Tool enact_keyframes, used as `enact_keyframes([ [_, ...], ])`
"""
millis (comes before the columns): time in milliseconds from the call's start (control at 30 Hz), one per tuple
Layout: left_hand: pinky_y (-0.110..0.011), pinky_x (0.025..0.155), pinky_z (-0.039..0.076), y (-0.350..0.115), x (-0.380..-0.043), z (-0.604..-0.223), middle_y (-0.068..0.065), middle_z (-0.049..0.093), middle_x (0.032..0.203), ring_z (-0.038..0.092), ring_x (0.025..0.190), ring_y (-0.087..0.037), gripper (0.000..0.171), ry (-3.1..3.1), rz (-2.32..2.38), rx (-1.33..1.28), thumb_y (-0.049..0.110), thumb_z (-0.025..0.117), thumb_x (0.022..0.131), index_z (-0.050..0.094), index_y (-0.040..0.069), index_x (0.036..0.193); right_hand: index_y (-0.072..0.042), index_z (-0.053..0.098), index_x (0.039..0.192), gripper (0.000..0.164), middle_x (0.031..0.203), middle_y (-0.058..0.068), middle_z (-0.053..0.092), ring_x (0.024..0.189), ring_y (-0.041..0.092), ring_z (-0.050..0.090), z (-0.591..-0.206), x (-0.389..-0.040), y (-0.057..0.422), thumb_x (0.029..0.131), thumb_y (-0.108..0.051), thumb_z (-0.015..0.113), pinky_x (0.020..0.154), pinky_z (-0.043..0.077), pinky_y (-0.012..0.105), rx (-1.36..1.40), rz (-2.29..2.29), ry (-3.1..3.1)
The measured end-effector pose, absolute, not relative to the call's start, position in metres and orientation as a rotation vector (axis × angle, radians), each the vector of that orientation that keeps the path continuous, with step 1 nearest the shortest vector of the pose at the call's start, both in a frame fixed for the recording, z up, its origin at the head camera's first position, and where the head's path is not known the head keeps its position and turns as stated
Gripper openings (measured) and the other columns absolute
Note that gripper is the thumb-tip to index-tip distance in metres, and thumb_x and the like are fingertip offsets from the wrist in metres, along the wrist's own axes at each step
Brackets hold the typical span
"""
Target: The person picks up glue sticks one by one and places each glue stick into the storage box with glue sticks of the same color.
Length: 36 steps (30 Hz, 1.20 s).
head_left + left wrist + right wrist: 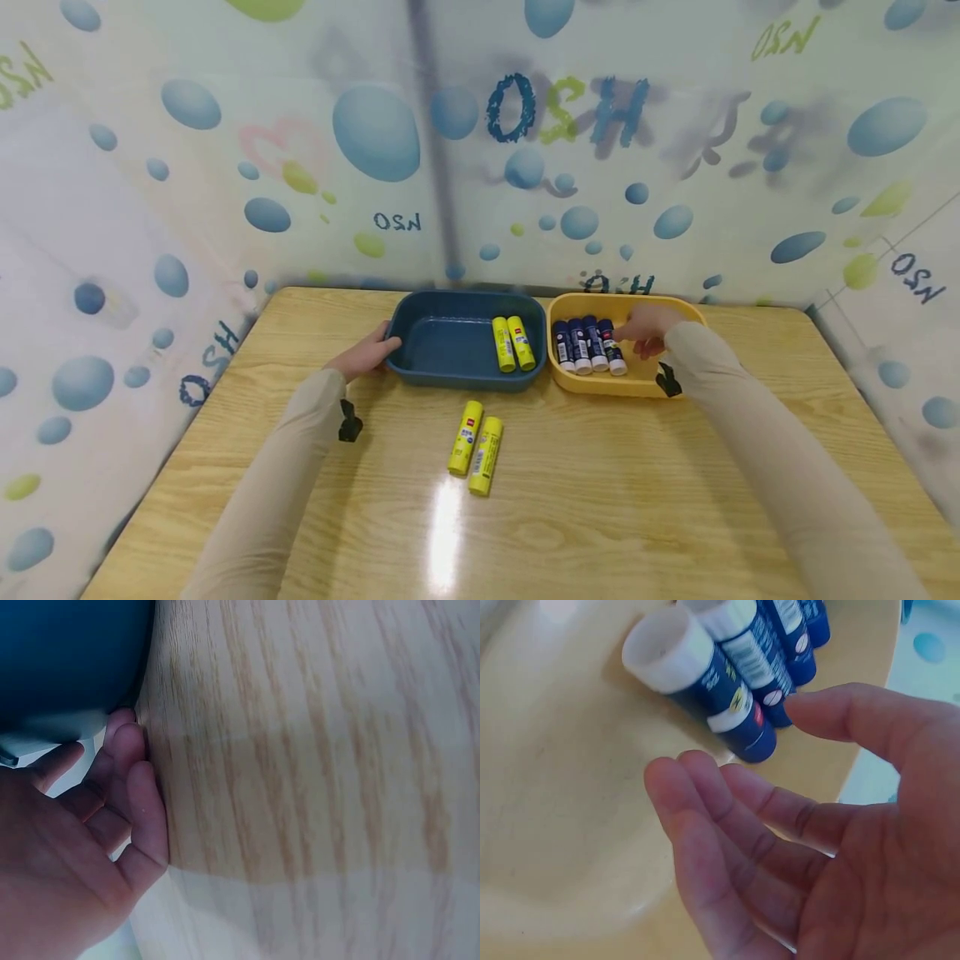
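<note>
Beside the open right-hand grip (780,817) lie blue glue sticks (705,682).

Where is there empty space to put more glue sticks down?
The blue tray is bare left of its two yellow sticks. The yellow tray is bare right of the blue sticks, under the right hand.

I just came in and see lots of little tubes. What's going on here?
A person is sorting glue sticks. Their right hand hovers open in the yellow tray, beside four blue glue sticks. Their left hand rests on the blue tray, which holds two yellow sticks. Two more yellow sticks lie on the table.
</note>
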<state>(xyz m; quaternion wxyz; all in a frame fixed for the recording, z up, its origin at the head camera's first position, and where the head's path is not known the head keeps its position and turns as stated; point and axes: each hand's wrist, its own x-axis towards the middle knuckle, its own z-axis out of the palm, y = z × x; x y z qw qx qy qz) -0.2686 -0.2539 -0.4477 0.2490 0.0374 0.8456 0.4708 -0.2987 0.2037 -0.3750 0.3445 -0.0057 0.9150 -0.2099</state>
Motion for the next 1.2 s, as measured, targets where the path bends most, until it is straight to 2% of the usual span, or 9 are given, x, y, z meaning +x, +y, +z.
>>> enact_keyframes([
  [67, -0.036, 0.074, 0.045, -0.254, -0.268, -0.447, -0.028, 0.041, 0.125, 0.053, 0.077, -0.021, 0.058, 2.307, 1.281, 0.102, 0.025, 0.032, 0.103, 0.007, 0.002, 0.15, 0.011, 0.048, 0.12, 0.046, 0.077, 0.011, 0.06, 0.059, 0.015, 0.057, -0.373, -0.295, 0.201, 0.097, -0.028, 0.056, 0.058, 0.047, 0.024, -0.048, -0.52, 2.382],
  [200, -0.035, 0.074, 0.045, -0.254, -0.269, -0.448, -0.029, 0.042, 0.125, 0.054, 0.078, -0.021, 0.059, 2.314, 1.274, 0.104, 0.025, 0.031, 0.104, 0.006, 0.001, 0.151, 0.008, 0.051, 0.116, 0.04, 0.078, 0.01, 0.06, 0.061, 0.016, 0.056, -0.37, -0.289, 0.194, 0.098, -0.028, 0.054, 0.06, 0.048, 0.026, -0.109, -0.471, 2.409],
  [400, -0.041, 0.08, 0.045, -0.254, -0.268, -0.447, -0.031, 0.036, 0.133, 0.055, 0.082, -0.025, 0.062, 2.294, 1.28, 0.118, 0.026, 0.031, 0.104, 0.0, 0.0, 0.152, 0.007, 0.054, 0.106, 0.036, 0.075, 0.009, 0.059, 0.058, 0.015, 0.052, -0.369, -0.282, 0.193, 0.1, -0.028, 0.052, 0.058, 0.048, 0.027, -0.215, -0.457, 2.433],
  [567, -0.045, 0.084, 0.044, -0.253, -0.266, -0.446, -0.032, 0.032, 0.138, 0.056, 0.087, -0.027, 0.062, 2.298, 1.275, 0.117, 0.025, 0.03, 0.105, -0.001, 0.0, 0.152, 0.007, 0.054, 0.107, 0.033, 0.071, 0.006, 0.058, 0.056, 0.013, 0.051, -0.366, -0.275, 0.189, 0.1, -0.026, 0.052, 0.061, 0.049, 0.029, -0.311, -0.494, 2.444],
  [800, -0.043, 0.084, 0.045, -0.253, -0.266, -0.446, -0.032, 0.037, 0.134, 0.057, 0.087, -0.027, 0.062, 2.314, 1.274, 0.127, 0.025, 0.031, 0.105, 0.001, 0.001, 0.153, 0.002, 0.055, 0.099, 0.025, 0.078, 0.009, 0.062, 0.067, 0.019, 0.059, -0.359, -0.262, 0.179, 0.098, -0.023, 0.055, 0.064, 0.049, 0.03, -0.44, -0.578, 2.456],
  [967, -0.042, 0.083, 0.045, -0.254, -0.267, -0.447, -0.031, 0.041, 0.129, 0.056, 0.087, -0.027, 0.061, 2.316, 1.276, 0.121, 0.025, 0.031, 0.105, 0.002, 0.001, 0.153, -0.002, 0.058, 0.095, 0.022, 0.076, 0.007, 0.061, 0.069, 0.019, 0.058, -0.357, -0.246, 0.165, 0.095, -0.024, 0.057, 0.068, 0.046, 0.03, -0.5, -0.587, 2.461],
  [1200, -0.039, 0.078, 0.045, -0.254, -0.267, -0.446, -0.027, 0.047, 0.118, 0.054, 0.082, -0.024, 0.06, 2.321, 1.28, 0.123, 0.025, 0.031, 0.105, 0.004, 0.001, 0.152, -0.007, 0.059, 0.095, 0.018, 0.073, 0.004, 0.06, 0.067, 0.017, 0.054, -0.362, -0.225, 0.146, 0.095, -0.025, 0.059, 0.065, 0.042, 0.031, -0.587, -0.636, 2.45],
])
